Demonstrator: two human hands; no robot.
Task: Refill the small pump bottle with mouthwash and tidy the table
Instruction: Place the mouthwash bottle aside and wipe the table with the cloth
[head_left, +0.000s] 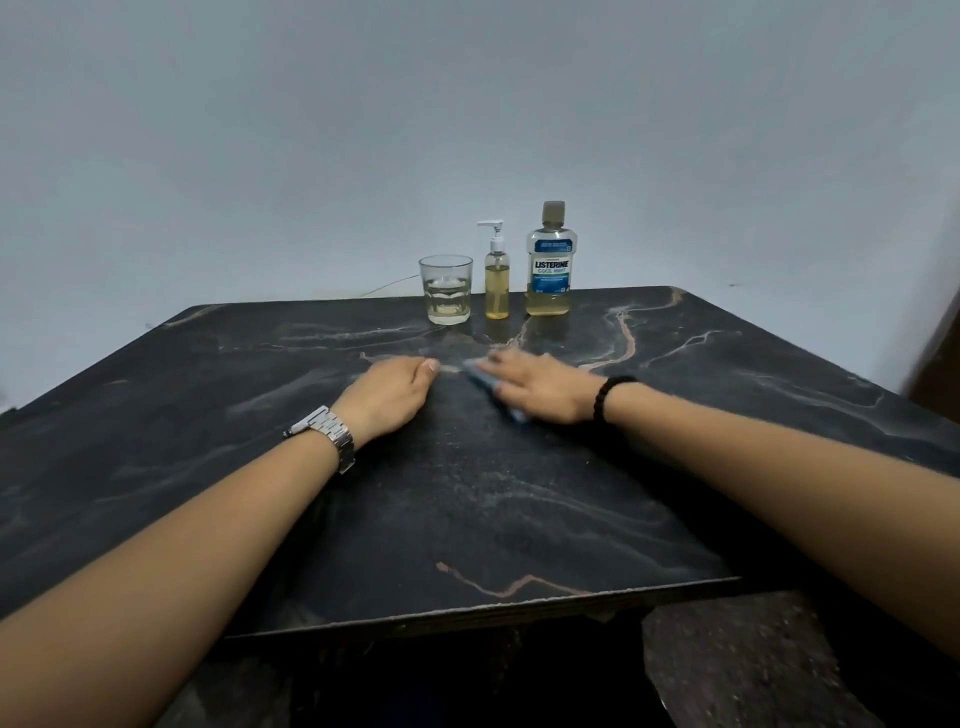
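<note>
Table (519, 493): dark marble-look top with pale and rust veins; carries everything.
Left hand (387, 392): past mid-table, resting on the top, palm down, fingers loosely curled under, thumb tip forward; nothing in it. Steel-link watch (327, 431) on the wrist.
Right hand (540, 387): just right of the left hand, fingers straight and flat, pressing a blue cloth (493, 387) onto the top. Black bead bracelet (608, 397) on the wrist.
Mouthwash bottle (548, 260): upright at the far edge, right of centre; cap on; blue label reads "LISTERINE COOL MINT"; smaller print unreadable; yellowish liquid low inside.
Glass (447, 289): far edge, leftmost of the three; some yellowish liquid at the bottom.
Small pump bottle (497, 275): upright between glass and mouthwash bottle, apart from both; white pump fitted; mostly full of yellow liquid; no label legible.
</note>
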